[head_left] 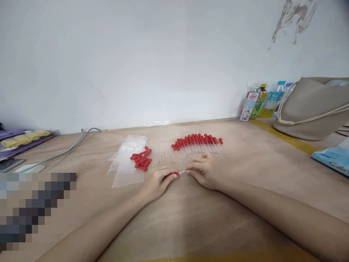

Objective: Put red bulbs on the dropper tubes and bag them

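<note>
Between finger and thumb, my left hand (159, 182) pinches a red rubber bulb (176, 173). A thin clear glass dropper tube (182, 171) runs from the bulb to my right hand (203, 170), whose fingertips are closed on its other end. The bulb and tube meet end to end; how deep the tube sits is hidden. Beyond my right hand lies a fanned row of droppers with red bulbs (200, 138). Loose red bulbs (141, 159) are heaped beyond my left hand, on clear plastic bags (128, 174). Several bare glass tubes (160, 153) lie side by side between heap and row.
A grey-beige drawstring bag (313, 105) and drink bottles (268, 100) stand at the back right. A blue packet (332, 160) lies at the right edge. On the left are a cable (65, 151), a phone (11, 165) and a purple-yellow item (24, 140). A wall closes off the back.
</note>
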`<state>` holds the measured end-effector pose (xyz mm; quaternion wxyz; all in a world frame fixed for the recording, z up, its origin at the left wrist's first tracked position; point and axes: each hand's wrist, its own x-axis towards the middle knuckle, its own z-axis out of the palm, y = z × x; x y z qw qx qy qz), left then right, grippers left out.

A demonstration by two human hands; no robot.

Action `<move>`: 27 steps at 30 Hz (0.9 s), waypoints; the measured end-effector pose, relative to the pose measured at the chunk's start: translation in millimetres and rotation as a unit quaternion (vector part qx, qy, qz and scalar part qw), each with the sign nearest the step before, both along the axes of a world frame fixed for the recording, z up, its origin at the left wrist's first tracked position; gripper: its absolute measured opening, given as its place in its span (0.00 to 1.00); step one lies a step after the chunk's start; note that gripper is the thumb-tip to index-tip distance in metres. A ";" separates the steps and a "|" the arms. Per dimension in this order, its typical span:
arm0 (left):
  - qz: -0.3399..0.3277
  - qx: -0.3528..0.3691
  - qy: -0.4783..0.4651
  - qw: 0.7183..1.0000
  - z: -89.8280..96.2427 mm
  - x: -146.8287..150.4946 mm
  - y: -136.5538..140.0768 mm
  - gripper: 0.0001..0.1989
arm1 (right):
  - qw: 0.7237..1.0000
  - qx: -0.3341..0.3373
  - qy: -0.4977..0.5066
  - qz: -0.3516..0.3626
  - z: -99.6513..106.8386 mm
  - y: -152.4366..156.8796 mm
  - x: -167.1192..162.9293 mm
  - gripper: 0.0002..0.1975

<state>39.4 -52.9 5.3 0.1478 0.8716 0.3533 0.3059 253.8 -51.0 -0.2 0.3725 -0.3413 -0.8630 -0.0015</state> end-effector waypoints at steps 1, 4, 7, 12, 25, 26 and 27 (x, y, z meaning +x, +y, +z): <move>0.001 0.000 0.003 1.000 -0.3 0.1 -0.2 0.10 | 1.000 0.010 -0.004 -0.006 0.2 -0.9 -0.7 0.06; 0.012 0.012 0.012 1.000 -1.7 0.0 -0.2 0.10 | 0.998 0.048 -0.020 -0.018 -0.4 -3.1 -2.7 0.08; 0.012 0.031 0.017 0.999 -2.5 -0.4 -0.2 0.10 | 0.996 0.080 -0.040 -0.016 -0.9 -4.7 -4.2 0.10; -0.006 0.055 0.038 0.998 -0.4 -0.1 -2.1 0.10 | 0.994 0.095 -0.051 -0.008 -1.4 -5.7 -6.8 0.12; -0.023 0.173 0.064 0.983 -5.0 -0.3 3.6 0.08 | 0.993 0.103 -0.051 -0.006 -5.6 -5.6 -14.9 0.13; -0.022 0.185 0.061 0.981 -4.3 -0.5 4.0 0.08 | 0.995 0.093 -0.043 -0.005 -5.4 -5.2 -15.3 0.13; -0.018 0.197 0.056 0.979 -3.4 -0.9 4.2 0.07 | 0.996 0.080 -0.033 -0.003 -5.3 -4.8 -15.4 0.13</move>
